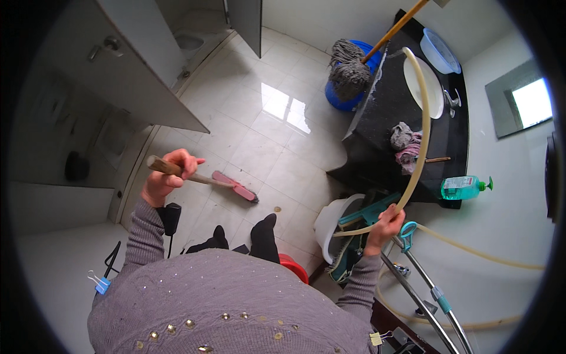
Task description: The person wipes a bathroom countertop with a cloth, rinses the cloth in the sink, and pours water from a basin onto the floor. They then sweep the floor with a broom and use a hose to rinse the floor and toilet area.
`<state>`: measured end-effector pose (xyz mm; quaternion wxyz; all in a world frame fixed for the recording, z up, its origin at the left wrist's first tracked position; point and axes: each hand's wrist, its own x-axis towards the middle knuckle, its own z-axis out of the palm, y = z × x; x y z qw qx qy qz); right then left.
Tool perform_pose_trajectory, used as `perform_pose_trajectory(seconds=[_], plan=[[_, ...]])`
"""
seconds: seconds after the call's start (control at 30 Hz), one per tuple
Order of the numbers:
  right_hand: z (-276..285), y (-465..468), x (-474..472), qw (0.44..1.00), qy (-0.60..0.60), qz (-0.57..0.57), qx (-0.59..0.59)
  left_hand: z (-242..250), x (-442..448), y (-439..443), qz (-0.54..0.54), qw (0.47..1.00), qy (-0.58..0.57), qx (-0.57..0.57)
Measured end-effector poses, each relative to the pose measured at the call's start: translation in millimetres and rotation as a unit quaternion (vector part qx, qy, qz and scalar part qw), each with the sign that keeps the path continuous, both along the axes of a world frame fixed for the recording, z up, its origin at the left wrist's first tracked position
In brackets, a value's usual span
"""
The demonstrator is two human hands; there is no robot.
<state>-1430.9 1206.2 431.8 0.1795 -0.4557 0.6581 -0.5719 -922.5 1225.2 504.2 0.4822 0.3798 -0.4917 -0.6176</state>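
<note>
My left hand point(170, 172) grips the top of a wooden handle that runs down to a pink broom head point(234, 186) on the tiled floor. The bristles rest near the middle of the floor, in front of my shoes. In my right hand point(387, 229) is a pale rubber hose point(424, 132), which arches up over the black counter point(367, 128). The far end of the hose curves past a white oval sink point(422, 86). Below that hand stands a white basin point(327, 221) with a teal squeegee point(369, 212) across it.
A blue bucket point(342, 99) holds a grey string mop point(351, 73). Rags point(407, 148) and a green soap bottle point(462, 188) lie on the counter beside a blue plastic basin point(440, 51). Metal poles point(424, 283) lean at the right. A stall door point(146, 75) juts out at the left.
</note>
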Motion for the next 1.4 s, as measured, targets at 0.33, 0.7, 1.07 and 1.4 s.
perform_pose_trajectory(seconds=[0.33, 0.7, 1.07, 1.4], plan=[[7, 155, 204, 0.930, 0.212, 0.280, -0.112, -21, 58, 96, -0.085, 0.971, 0.224, 0.015], [-36, 181, 391, 0.880, 0.254, 0.370, -0.156, -79, 75, 174, 0.170, 0.958, -0.140, -0.184], [-72, 196, 76, 0.978, 0.187, -0.065, 0.064, -121, 142, 148, 0.312, 0.927, 0.184, 0.092], [-62, 268, -255, 0.907, -0.027, -0.420, -0.012, -106, 137, 142, 0.438, 0.878, 0.167, 0.098]])
